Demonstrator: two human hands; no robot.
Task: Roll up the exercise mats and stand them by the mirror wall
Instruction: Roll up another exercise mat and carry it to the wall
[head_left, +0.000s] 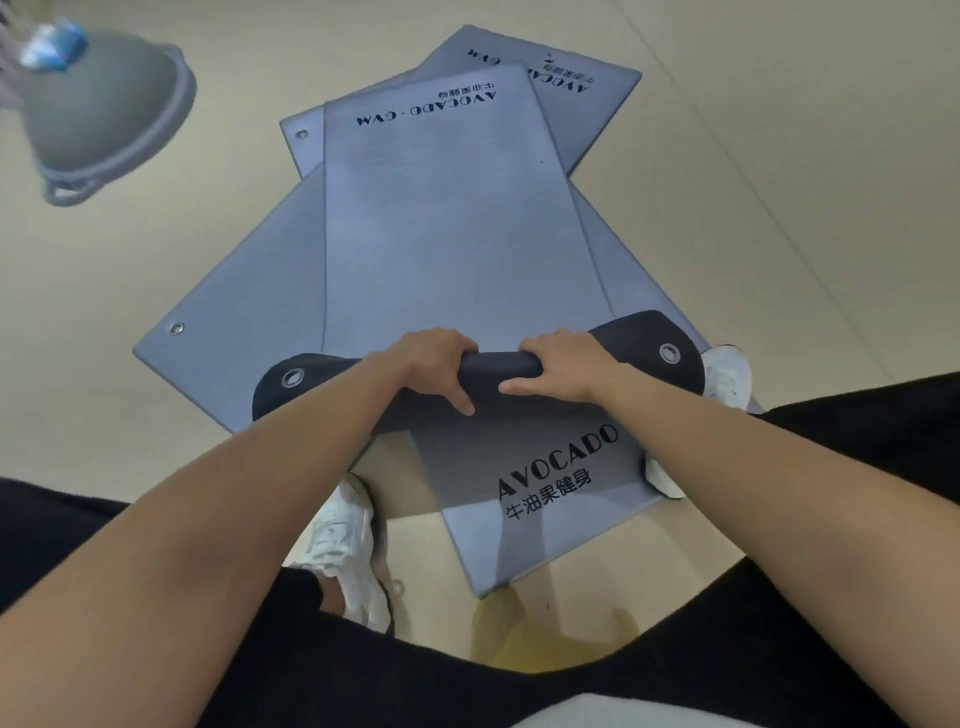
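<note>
The left hand (428, 364) and right hand (563, 364) both curl their fingers (445, 347) round the soft dark rolled end of the flat grey top mat (452, 223), lying on more mats (234, 312)

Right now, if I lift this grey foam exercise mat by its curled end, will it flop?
Probably flops: the grey foam exercise mat bends smoothly under your left hand and right hand. Its thick curl likely springs open.

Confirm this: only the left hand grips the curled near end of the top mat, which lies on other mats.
Wrong on one point: the head view shows both the left hand and the right hand with a grip on the curled near end of the top mat, which lies on other mats.
</note>
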